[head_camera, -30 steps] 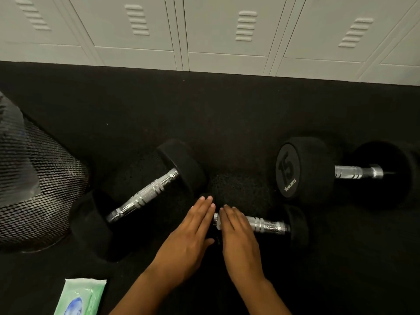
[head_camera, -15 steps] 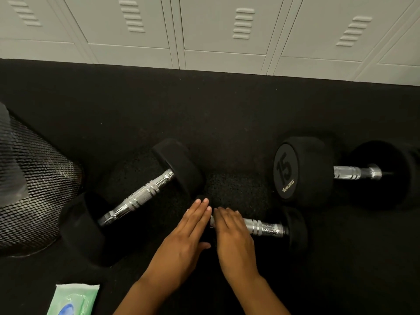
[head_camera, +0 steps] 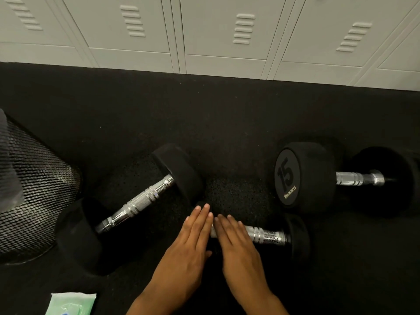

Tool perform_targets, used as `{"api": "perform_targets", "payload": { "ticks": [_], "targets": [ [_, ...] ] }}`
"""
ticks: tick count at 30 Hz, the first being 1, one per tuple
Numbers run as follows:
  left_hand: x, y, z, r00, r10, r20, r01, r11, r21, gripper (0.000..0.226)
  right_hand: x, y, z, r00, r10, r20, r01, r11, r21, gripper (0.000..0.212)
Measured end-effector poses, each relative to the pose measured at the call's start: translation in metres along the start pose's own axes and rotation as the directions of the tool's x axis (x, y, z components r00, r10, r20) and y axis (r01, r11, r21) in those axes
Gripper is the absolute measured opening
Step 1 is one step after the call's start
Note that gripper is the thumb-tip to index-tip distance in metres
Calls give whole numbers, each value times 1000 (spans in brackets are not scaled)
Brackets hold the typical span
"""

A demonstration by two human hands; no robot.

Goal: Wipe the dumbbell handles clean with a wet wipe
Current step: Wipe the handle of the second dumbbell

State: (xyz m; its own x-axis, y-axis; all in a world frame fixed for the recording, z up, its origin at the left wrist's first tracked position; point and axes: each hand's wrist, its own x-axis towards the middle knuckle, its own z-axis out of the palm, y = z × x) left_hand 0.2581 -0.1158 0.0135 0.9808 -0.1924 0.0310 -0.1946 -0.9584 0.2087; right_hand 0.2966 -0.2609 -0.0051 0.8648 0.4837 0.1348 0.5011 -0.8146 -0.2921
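Both hands lay flat, fingers straight and gripping nothing, on the small dumbbell (head_camera: 268,235) at six o'clock on the black floor (head_camera: 204,114): left hand (head_camera: 188,244) over its near head, right hand (head_camera: 236,244) on the chrome handle.

Across twelve o'clock we see a row of pale grey metal lockers (head_camera: 222,30), each door with a small block of louvred vents, standing on the black speckled rubber floor (head_camera: 159,105). At nine o'clock a black wire-mesh bin (head_camera: 38,189) sits on that floor, with what may be a grey plastic liner (head_camera: 8,164) draped over its rim.
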Motion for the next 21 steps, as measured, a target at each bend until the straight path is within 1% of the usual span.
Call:
{"api": "perform_targets", "payload": {
  "ticks": [1,3,5,7,8,10,11,13,14,16,18,19,21],
  "targets": [
    [-1,0,1,1000,6,-3,-5,1000,13,72,-2,7,-4,999,-45,19,45,999,-4,50],
    [-2,-1,3,1000,11,-7,-11,1000,21,72,4,17,-7,996,-65,61,64,998,7,49],
    [0,-1,2,1000,2,-9,-2,1000,7,72,16,13,-4,997,-5,75,3,1000,27,38],
    [4,-2,0,1000,-8,-5,8,1000,-22,71,24,1,-1,993,89,81,-95,993,65,36],
    [5,-2,-2,1000,-12,0,12,999,-33,71,23,-3,1,991,113,66,-118,990,76,36],
    [5,-3,-2,1000,-3,13,3,999,-47,74,12,-3,7,996,87,10,-88,994,71,34],
    [5,-4,-2,1000,6,22,-5,999,-52,78,5,0,6,999,46,-9,-45,996,79,37],
    [4,-5,0,999,15,47,-13,999,-50,91,0,9,3,999,-38,-33,40,997,72,40],
    [4,-5,-1,998,15,55,-12,999,-44,96,2,13,2,999,-50,-23,51,997,63,40],
    [6,-5,-2,999,9,49,-8,999,-37,97,15,12,0,1000,3,16,-4,998,56,35],
    [6,-5,-3,1000,8,30,-7,999,-37,85,29,1,1,995,95,44,-97,994,48,17],
    [5,-5,-4,1000,5,30,-4,999,-38,79,32,-6,1,989,135,60,-138,989,53,16],
    [4,-5,-5,999,3,48,-1,998,-56,78,27,-11,3,987,147,57,-150,988,39,20]
  ]
}}
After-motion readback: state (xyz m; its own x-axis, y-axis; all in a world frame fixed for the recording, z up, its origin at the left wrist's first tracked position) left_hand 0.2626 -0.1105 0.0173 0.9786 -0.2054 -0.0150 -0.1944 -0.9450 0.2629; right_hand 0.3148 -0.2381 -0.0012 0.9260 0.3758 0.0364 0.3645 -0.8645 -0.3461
